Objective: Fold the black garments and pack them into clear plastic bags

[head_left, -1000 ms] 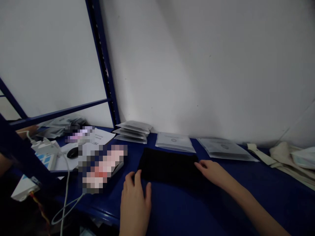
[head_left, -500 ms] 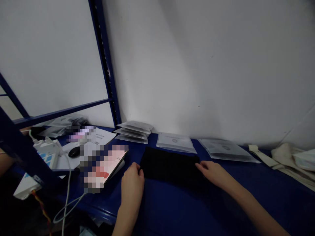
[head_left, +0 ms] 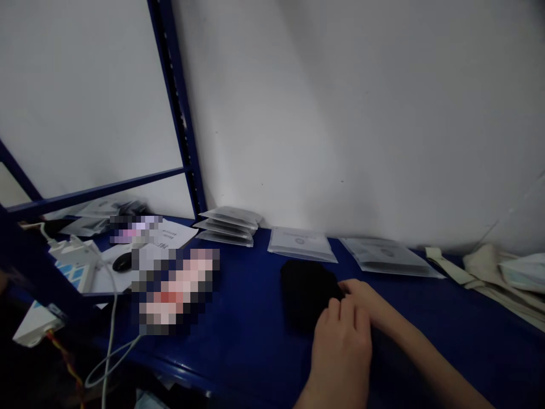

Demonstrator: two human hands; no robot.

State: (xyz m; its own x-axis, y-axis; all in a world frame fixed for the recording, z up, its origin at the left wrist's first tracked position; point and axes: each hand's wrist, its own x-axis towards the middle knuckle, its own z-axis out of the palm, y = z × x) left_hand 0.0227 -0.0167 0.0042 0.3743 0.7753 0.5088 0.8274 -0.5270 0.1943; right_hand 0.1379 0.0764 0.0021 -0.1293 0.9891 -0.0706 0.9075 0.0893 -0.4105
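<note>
A black cloth (head_left: 304, 292) lies folded into a compact shape on the blue table (head_left: 247, 341). My left hand (head_left: 343, 341) is at the cloth's right edge, its fingers closed on the fabric, and it partly covers my other hand. Just behind it, my right hand (head_left: 361, 298) pinches the cloth's right side near the upper corner. Beyond the cloth lie a flat frosted bag (head_left: 302, 244) and another frosted bag (head_left: 389, 257) to its right.
Several frosted bags (head_left: 230, 224) are stacked against the wall. On the left are a blurred phone (head_left: 181, 289), a black mouse (head_left: 122, 262), papers (head_left: 176, 234), a power strip (head_left: 40, 321) and cables. Beige straps (head_left: 481, 272) lie at the right.
My left hand has moved right, bringing the cloth's left end over to its right end, so the cloth is now about half as wide. My right hand stays at the right edge.
</note>
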